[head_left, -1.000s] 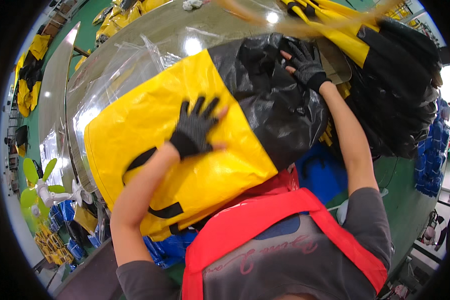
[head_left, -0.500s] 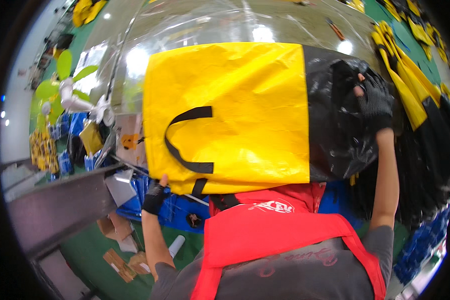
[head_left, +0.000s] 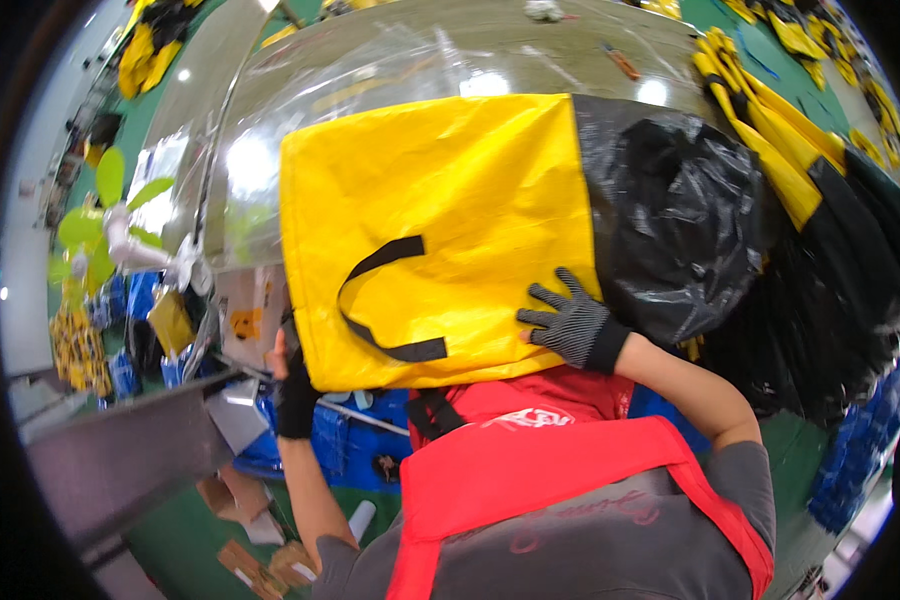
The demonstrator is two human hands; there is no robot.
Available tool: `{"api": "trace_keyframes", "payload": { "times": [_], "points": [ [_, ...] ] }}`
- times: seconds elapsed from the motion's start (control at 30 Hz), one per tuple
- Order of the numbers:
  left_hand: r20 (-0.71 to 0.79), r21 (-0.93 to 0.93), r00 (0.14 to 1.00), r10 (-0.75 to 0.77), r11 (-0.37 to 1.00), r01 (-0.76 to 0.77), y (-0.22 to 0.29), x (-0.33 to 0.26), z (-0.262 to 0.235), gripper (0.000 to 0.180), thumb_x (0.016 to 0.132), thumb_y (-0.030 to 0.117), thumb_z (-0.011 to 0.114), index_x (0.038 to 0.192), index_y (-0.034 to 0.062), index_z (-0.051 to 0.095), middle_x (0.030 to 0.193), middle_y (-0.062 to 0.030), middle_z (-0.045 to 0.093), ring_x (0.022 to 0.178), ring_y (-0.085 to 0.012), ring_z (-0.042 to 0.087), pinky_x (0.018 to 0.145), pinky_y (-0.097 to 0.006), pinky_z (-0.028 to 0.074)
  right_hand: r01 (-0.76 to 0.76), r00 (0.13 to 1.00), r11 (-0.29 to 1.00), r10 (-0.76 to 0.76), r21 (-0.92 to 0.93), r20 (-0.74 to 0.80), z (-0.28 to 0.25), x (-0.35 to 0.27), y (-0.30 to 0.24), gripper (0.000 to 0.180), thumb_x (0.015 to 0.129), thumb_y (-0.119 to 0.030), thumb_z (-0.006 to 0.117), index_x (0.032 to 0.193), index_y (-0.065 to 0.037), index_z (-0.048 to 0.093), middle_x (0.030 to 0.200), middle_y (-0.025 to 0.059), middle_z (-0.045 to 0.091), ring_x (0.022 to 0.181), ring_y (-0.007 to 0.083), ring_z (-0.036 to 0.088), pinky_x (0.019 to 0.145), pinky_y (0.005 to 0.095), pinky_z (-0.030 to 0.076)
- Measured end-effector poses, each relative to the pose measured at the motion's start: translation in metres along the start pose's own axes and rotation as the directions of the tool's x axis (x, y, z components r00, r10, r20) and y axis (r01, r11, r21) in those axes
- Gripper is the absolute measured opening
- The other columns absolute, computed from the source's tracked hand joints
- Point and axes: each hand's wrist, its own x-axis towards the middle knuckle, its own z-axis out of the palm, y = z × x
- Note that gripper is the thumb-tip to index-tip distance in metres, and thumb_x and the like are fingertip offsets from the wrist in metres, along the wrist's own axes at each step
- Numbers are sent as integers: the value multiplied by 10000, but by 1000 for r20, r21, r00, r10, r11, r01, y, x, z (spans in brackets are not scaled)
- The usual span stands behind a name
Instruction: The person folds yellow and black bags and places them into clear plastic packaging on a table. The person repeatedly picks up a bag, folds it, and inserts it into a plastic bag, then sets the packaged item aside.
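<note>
A large yellow bag [head_left: 470,190] with a black section [head_left: 680,230] at its right end lies flat before me. A black strap handle [head_left: 355,300] curves across its yellow face. My right hand [head_left: 575,325], in a dark grey fingerless-tipped glove, rests open on the yellow part near the black seam, fingers spread. My left hand [head_left: 295,390], in a black glove, is against the bag's lower left edge. Some of its fingers are hidden along that edge, so its grip is unclear. The black end looks crumpled and rounded.
The bag lies on a shiny table [head_left: 530,55] with clear plastic film [head_left: 370,75]. An orange-handled tool [head_left: 622,62] lies farther back. More yellow and black bags [head_left: 770,140] are heaped at right. A green-bladed fan [head_left: 120,215] stands left, above a grey beam [head_left: 130,440].
My right hand has left the black end and come down onto the yellow part near the seam. My left hand has slid up along the left edge. The black end now looks more bunched.
</note>
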Motion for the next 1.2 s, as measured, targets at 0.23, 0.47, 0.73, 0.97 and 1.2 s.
{"api": "trace_keyframes", "payload": {
  "times": [0.23,0.47,0.73,0.97,1.2],
  "points": [
    [-73,513,974,216,846,-149,-33,27,-63,351,873,84,633,1188,33,485,1156,-115,560,1012,-196,546,935,-298,426,-198,855,969,244,146,-458,-69,-21,67,628,844,-619,516,1330,-222,518,1448,143,405,1372,392,282,1133,551,116],
    [82,480,975,205,850,-219,-1,39,-11,677,776,-83,529,1404,113,369,1438,-113,364,1334,-263,362,1081,-379,333,-579,725,788,615,209,-310,-30,-30,168,676,878,-653,414,1441,-280,380,1542,116,244,1445,325,123,1155,507,-17],
    [235,752,963,134,603,-267,48,30,-13,619,840,83,534,1431,63,351,1433,-202,405,1279,-351,440,1060,-383,353,-526,474,848,362,72,-802,57,-114,11,237,833,-270,658,1069,-276,682,1081,42,666,1081,247,589,1030,521,317],
    [853,521,474,219,-412,-747,95,111,190,689,858,468,584,1412,101,407,1443,-220,378,1360,-421,291,1126,-491,201,-542,498,840,297,-24,-815,91,-119,20,339,814,-250,660,1144,-327,643,1122,33,665,1123,241,576,1021,531,301],
    [714,402,504,-486,-305,-863,104,149,341,636,830,522,590,1358,182,487,1396,-190,448,1269,-453,404,1091,-494,266,-593,548,788,547,167,-633,53,-129,13,227,869,-273,598,1081,-219,660,1152,48,651,1170,249,548,1025,517,317]
  ]
}}
